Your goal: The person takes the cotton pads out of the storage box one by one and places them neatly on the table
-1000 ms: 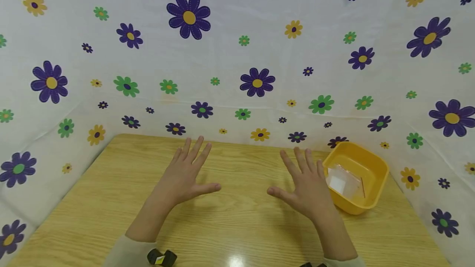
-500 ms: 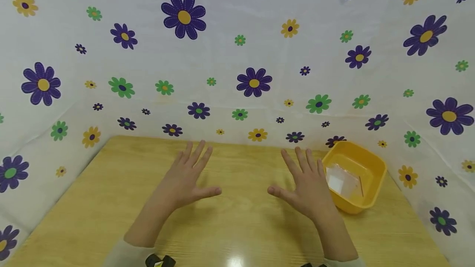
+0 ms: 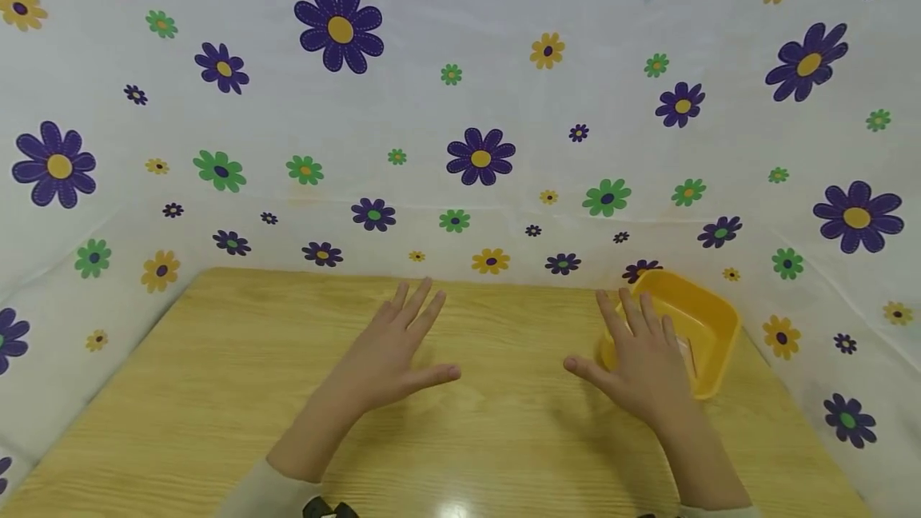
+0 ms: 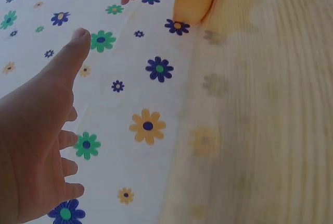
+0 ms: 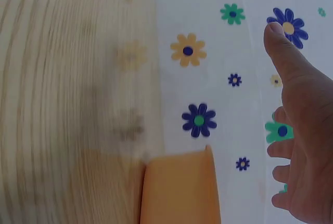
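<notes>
My left hand hovers over the middle of the wooden table, fingers spread and thumb pointing inward, with nothing in it. To the right, my right hand is held the same way, spread and holding nothing. In the head view it overlaps the left side of a yellow plastic basin. Most of the clear packet inside the basin is hidden behind that hand; a thin reddish edge of it shows. The basin's wall appears low in the right wrist view, left of the fingers.
A white cloth printed with purple, green and yellow flowers hangs behind the table and along both sides. The basin stands at the table's back right corner, close to the cloth.
Both hands have shifted right, the right one now in front of the basin and covering much of the packet. The head view has turned slightly, sliding the background left.
</notes>
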The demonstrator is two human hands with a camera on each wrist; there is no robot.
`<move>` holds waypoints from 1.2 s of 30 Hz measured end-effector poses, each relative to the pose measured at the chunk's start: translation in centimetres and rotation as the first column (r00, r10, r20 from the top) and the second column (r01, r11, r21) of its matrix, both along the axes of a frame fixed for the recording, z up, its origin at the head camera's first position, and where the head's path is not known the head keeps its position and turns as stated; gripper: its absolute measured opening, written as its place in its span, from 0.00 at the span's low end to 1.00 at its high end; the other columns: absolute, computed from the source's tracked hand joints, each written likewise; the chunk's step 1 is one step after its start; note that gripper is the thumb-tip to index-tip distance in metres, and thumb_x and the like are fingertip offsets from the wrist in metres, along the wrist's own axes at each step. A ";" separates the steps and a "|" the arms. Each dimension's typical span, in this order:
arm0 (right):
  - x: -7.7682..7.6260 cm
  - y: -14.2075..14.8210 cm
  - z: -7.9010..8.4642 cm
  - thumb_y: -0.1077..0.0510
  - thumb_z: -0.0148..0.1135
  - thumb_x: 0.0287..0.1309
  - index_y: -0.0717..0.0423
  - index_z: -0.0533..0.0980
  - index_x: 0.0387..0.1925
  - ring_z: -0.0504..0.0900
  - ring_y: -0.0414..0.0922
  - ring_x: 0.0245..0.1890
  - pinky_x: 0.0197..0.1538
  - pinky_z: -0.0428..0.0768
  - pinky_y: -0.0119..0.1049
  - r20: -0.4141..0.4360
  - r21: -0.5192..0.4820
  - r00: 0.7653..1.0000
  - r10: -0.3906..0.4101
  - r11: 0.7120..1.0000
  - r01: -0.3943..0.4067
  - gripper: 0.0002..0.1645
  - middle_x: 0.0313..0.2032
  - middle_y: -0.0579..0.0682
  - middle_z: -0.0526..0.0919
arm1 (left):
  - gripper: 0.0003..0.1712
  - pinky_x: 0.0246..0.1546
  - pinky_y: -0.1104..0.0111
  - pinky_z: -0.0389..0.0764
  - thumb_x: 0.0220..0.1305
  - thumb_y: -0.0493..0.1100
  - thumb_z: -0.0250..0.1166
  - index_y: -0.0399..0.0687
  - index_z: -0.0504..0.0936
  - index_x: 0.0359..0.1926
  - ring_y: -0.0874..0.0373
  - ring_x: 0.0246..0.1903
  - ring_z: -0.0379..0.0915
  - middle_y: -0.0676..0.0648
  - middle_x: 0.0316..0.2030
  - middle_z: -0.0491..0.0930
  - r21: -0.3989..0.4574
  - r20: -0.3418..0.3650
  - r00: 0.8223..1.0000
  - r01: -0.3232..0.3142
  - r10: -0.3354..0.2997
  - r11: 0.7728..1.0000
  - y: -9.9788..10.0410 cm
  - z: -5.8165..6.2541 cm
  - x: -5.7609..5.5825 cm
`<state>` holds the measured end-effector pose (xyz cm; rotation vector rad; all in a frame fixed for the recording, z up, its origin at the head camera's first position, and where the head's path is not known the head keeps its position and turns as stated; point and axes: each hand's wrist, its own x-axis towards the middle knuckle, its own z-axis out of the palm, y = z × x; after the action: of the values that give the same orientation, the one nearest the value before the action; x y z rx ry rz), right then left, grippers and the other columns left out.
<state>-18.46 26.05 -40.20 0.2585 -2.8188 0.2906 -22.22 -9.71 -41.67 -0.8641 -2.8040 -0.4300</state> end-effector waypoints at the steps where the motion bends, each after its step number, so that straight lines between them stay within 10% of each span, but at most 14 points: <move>1: 0.1 0.4 0.0 0.19 0.56 0.52 0.46 0.49 0.79 0.43 0.68 0.76 0.70 0.47 0.74 0.003 0.004 1.000 -0.008 1.000 0.008 0.64 0.77 0.63 0.49 | 0.61 0.74 0.41 0.50 0.58 0.84 0.45 0.55 0.41 0.80 0.43 0.78 0.26 0.50 0.80 0.31 -0.004 -0.004 1.000 0.004 -0.004 1.000 0.4 0.1 -0.1; 36: 0.3 8.1 0.2 0.21 0.46 0.62 0.56 0.45 0.79 0.40 0.77 0.72 0.66 0.41 0.78 0.165 0.007 0.975 -0.150 0.989 0.151 0.60 0.74 0.75 0.46 | 0.57 0.75 0.44 0.49 0.63 0.81 0.45 0.53 0.42 0.80 0.40 0.78 0.29 0.46 0.80 0.37 -0.074 0.058 0.986 0.159 -0.155 0.985 10.7 2.3 -3.3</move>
<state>-18.13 34.16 -40.04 0.0193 -2.9800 0.2984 -25.51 1.03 -39.32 -1.1117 -2.8277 -0.3725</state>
